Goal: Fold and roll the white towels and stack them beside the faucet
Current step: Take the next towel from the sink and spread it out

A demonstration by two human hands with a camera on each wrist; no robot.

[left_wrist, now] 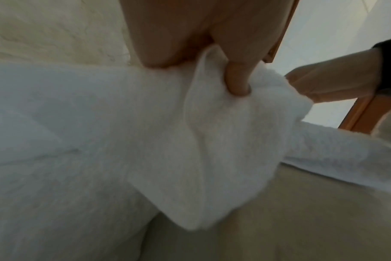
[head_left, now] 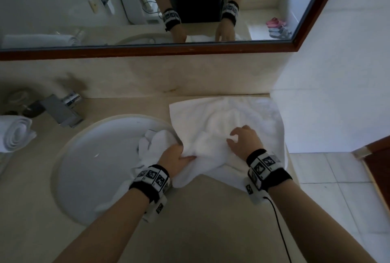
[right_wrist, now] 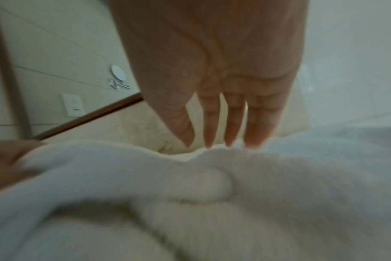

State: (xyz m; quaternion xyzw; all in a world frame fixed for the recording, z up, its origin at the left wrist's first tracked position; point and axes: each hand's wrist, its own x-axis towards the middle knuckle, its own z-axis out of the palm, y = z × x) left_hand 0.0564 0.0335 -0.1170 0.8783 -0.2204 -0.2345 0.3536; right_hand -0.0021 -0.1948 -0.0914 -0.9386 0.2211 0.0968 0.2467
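Note:
A white towel (head_left: 228, 115) lies spread and rumpled on the counter to the right of the sink. My left hand (head_left: 185, 158) grips a bunched fold at its near left edge; the left wrist view shows the left hand (left_wrist: 196, 70) with a finger curled into the towel (left_wrist: 212, 141). My right hand (head_left: 233, 139) pinches a small fold in the middle of the towel. In the right wrist view the right hand (right_wrist: 219, 141) has its fingertips sunk behind a ridge of the towel (right_wrist: 212, 185). More white cloth (head_left: 152, 142) hangs into the basin under my left wrist. A rolled towel (head_left: 14, 134) lies left of the faucet (head_left: 61, 111).
The round white sink (head_left: 88, 157) takes up the left of the beige counter (head_left: 200, 220). A mirror with a brown frame (head_left: 147, 50) runs along the back. A white wall (head_left: 327, 94) closes the right side, with tiled floor (head_left: 337, 189) beyond the counter edge.

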